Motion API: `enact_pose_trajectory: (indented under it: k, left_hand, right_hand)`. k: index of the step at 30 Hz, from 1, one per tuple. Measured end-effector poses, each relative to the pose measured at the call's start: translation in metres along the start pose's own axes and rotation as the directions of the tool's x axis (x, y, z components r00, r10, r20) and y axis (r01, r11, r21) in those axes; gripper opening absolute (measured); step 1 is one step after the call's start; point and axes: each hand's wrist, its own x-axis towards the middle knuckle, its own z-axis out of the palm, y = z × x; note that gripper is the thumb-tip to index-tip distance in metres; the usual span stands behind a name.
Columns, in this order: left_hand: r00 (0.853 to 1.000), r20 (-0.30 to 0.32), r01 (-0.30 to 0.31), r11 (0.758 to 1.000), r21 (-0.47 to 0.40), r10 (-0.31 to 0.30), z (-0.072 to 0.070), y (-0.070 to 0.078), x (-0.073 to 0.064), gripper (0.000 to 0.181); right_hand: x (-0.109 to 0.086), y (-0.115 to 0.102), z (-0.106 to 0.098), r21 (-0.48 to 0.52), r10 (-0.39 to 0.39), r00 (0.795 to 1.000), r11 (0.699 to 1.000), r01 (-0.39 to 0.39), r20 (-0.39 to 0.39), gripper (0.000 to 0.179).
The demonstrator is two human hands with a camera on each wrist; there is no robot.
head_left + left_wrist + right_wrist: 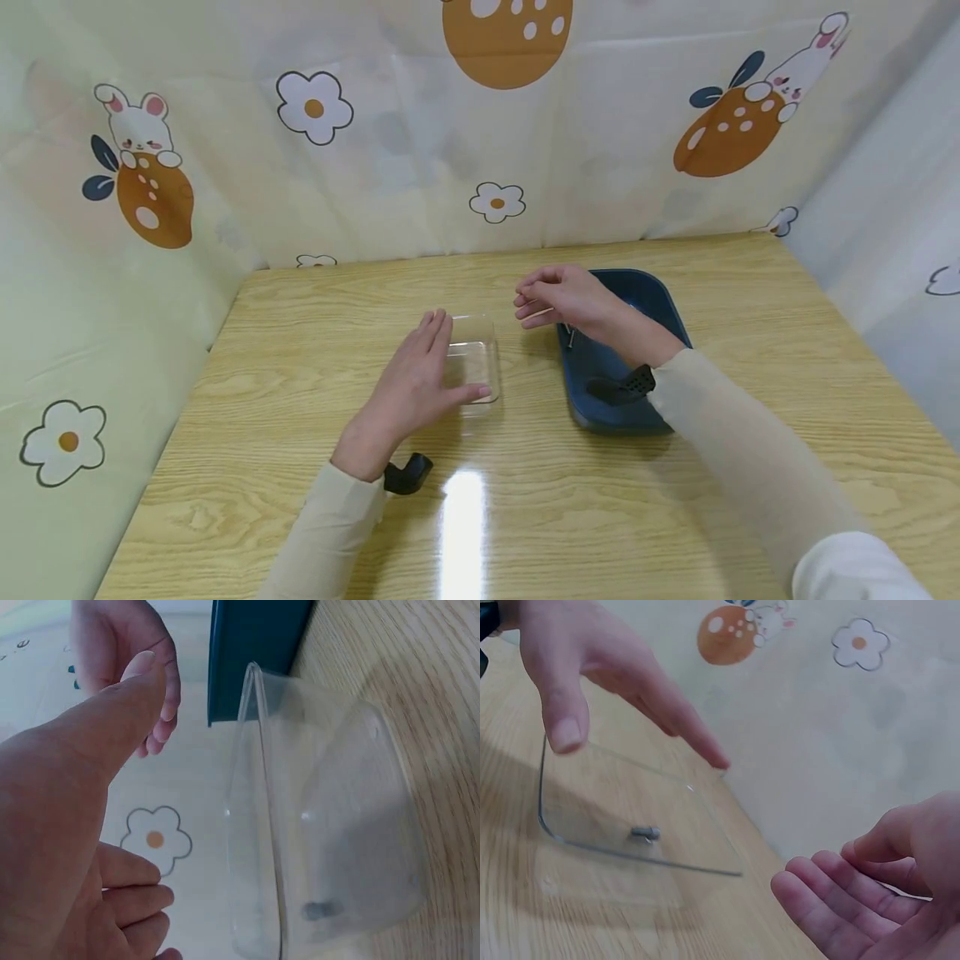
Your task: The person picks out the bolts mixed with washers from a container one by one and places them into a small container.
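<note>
A clear plastic container (491, 367) stands on the table with a small metal bolt (645, 832) lying inside. My left hand (416, 375), thumb spread from straight fingers, hovers by the container's left side and overlaps it in the head view. My right hand (566, 300) is raised over the left edge of a dark blue tray (588, 408), to the right of the container. Its fingers (817, 900) are relaxed and slightly bent, the thumb close to the index finger, with nothing visible between them. A few small metal screws (570, 337) show in the tray, partly hidden beneath this hand.
The wood-grain table (300, 358) carries both containers. Behind it hangs a pale curtain (397, 183) printed with flowers and rabbits, continuing along both sides. Black wrist cameras (408, 475) sit below the hands, the right one over the tray.
</note>
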Motion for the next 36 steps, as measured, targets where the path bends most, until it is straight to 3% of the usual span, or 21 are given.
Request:
enact_pose_trajectory:
  k: [8, 22, 36]
  left_hand:
    - [1.0, 0.017, -0.02, 1.0, -0.003, 0.02, 0.002, 0.013, 0.008, 0.111]
    - [0.995, 0.045, -0.089, 0.995, 0.039, 0.087, 0.006, 0.04, 0.024, 0.112]
    - [0.988, 0.091, -0.128, 0.991, 0.037, 0.124, 0.015, 0.061, 0.034, 0.111]
  right_hand:
    - [-0.008, 0.011, -0.025, -0.021, -0.005, 0.999, 1.0, 0.004, -0.042, 0.029]
    - [-0.017, 0.03, -0.05, -0.076, 0.034, 0.99, 0.996, -0.045, -0.14, 0.035]
    - [-0.021, 0.047, -0.06, -0.168, 0.082, 0.986, 0.98, -0.106, -0.142, 0.038]
